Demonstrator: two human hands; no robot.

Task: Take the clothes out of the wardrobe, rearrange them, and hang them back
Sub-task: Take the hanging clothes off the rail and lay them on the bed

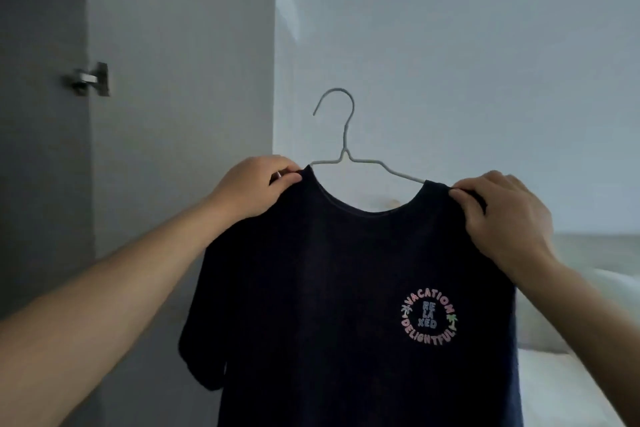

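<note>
A dark navy T-shirt with a round pastel print on its chest hangs on a thin white wire hanger, held up in front of me. My left hand pinches the shirt's left shoulder together with the hanger's end. My right hand grips the shirt's right shoulder over the hanger's other arm. The hook points up and to the left, free of any rail. The hanger's arms are hidden inside the shirt.
An open grey wardrobe door with a metal hinge stands at the left. A pale wall fills the background. A bed with white bedding lies low at the right.
</note>
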